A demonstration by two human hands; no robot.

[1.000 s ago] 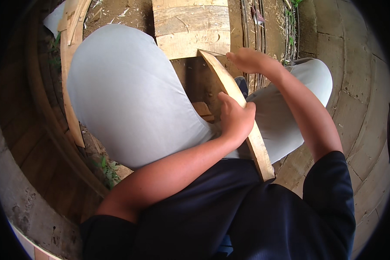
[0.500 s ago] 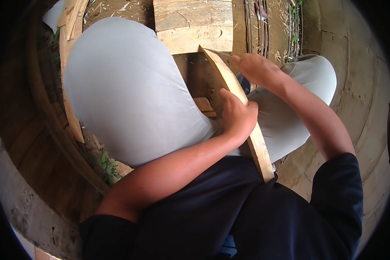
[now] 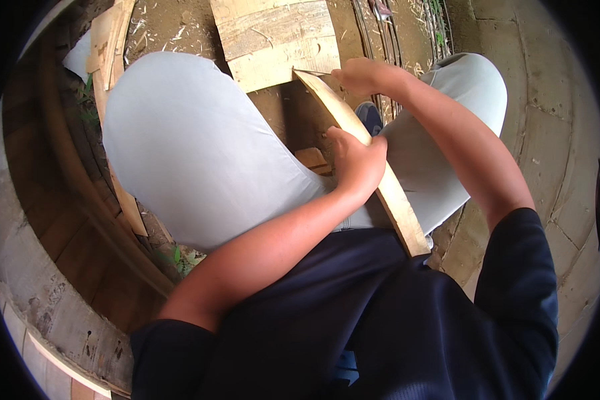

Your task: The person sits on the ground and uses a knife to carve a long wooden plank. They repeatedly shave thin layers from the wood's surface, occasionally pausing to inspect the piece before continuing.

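Over the dirt (image 3: 197,43), our left hand (image 3: 359,160) wraps the strip (image 3: 401,210) between board (image 3: 273,40) and shirt (image 3: 300,320); our right hand (image 3: 363,75) curls tight round what looks like a blade (image 3: 310,71). If the strip twisted, that edge could skid and gouge it.

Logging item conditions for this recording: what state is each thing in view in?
Left hand: closed around the wooden strip.
Right hand: closed, holding the thin tool.
Wooden strip: slanted, slightly curved, lower end by the dark shirt.
Thin tool: exposed part at the strip's upper end; grip hidden.
Wooden board: a curled shaving on it.
Shoe: partly hidden.
Trouser legs: bent, knees apart.
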